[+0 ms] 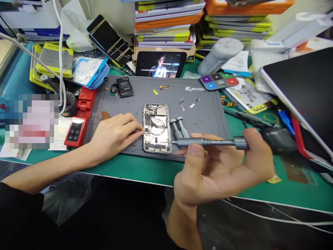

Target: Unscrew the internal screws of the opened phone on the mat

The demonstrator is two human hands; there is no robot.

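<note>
An opened smartphone (157, 139) lies on the grey work mat (125, 111), its circuit boards and a round coil showing. Against its left edge rest the fingertips of my left hand (117, 133), curled and close together; whether anything small sits between them is hidden. My right hand (218, 173) is closed around a slim grey screwdriver (192, 142), with a fingertip on its end cap. The screwdriver is held nearly level, its thin tip pointing left over the phone's lower right part. Beside the phone lie more grey screwdrivers (180, 127), partly behind my right hand.
A black battery (125, 87) and small loose parts (182, 107) lie on the mat. A lit screen (160, 65) stands behind it, before stacked boxes (169, 26). A red device (75, 131) is at left; a dark laptop-like panel (301, 93) borders the right.
</note>
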